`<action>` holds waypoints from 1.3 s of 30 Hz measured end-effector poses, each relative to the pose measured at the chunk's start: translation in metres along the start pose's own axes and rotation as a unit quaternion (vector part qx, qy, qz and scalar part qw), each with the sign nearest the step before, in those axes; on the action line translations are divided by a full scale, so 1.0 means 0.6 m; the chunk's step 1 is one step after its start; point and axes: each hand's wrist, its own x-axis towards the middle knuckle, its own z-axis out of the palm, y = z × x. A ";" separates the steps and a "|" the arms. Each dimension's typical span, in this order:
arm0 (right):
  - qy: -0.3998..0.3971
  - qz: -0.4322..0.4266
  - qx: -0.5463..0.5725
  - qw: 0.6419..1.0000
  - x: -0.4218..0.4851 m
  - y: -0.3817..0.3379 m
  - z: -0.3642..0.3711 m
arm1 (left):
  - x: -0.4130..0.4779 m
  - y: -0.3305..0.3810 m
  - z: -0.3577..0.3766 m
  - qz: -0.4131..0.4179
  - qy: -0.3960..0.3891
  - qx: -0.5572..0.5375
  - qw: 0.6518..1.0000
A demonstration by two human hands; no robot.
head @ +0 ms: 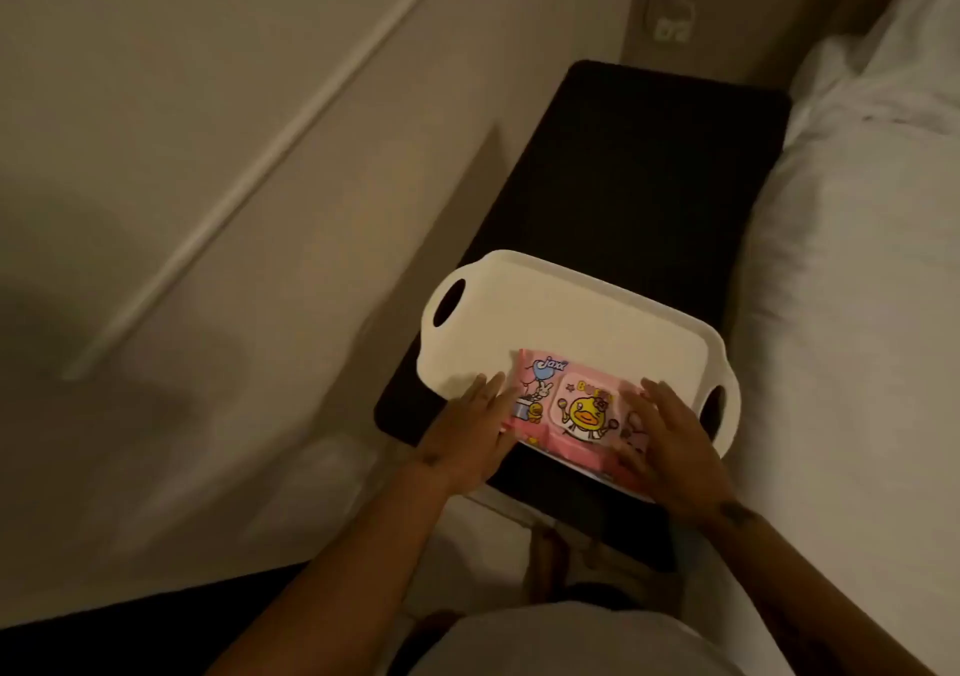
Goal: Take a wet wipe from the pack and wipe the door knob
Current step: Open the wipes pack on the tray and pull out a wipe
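Note:
A pink wet wipe pack (pixel 571 410) with cartoon prints and a yellow duck on its lid flap lies on the near side of a white tray (pixel 545 322). My left hand (pixel 467 431) rests against the pack's left end, fingers spread. My right hand (pixel 670 436) covers its right end, fingers also spread. Neither hand has lifted the pack, and the lid flap looks closed. No door knob is in view.
The tray sits on a narrow black side table (pixel 623 166). A white bed with pillows (pixel 857 260) runs along the right. A pale wall or door panel (pixel 208 156) fills the left. A wall socket with a cable (pixel 672 26) is behind the table.

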 end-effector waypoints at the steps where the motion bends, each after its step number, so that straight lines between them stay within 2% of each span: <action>1: -0.021 0.027 0.019 0.999 -0.002 0.003 -0.003 | 0.014 0.008 0.003 0.015 -0.001 0.015 1.000; 5: -0.023 0.022 0.022 0.999 -0.007 0.007 -0.006 | 0.066 0.034 0.006 0.075 -0.026 0.086 0.993; 11: -0.048 0.058 -0.013 0.997 0.003 0.005 0.016 | 0.132 0.044 0.006 0.188 -0.054 0.191 0.962; 14: -0.041 0.071 -0.072 0.994 0.006 0.009 0.041 | 0.152 0.033 0.012 0.219 -0.080 0.222 0.947; 22: -0.032 0.107 -0.152 0.982 0.009 0.012 0.062 | 0.170 -0.003 0.031 0.267 -0.074 0.245 0.929; 26: -0.019 0.116 -0.154 0.981 0.010 0.011 0.070 | 0.173 -0.013 0.051 0.292 -0.027 0.221 0.930; 31: -0.016 0.141 -0.150 0.978 0.011 0.004 0.071 | 0.177 -0.022 0.059 0.329 -0.021 0.232 0.915; 35: -0.015 0.154 -0.160 0.975 0.009 -0.002 0.073 | 0.176 -0.006 0.046 0.313 -0.053 0.235 0.919; 39: -0.013 0.177 -0.164 0.970 0.004 -0.007 0.079 | 0.176 -0.006 0.047 0.304 -0.066 0.162 0.936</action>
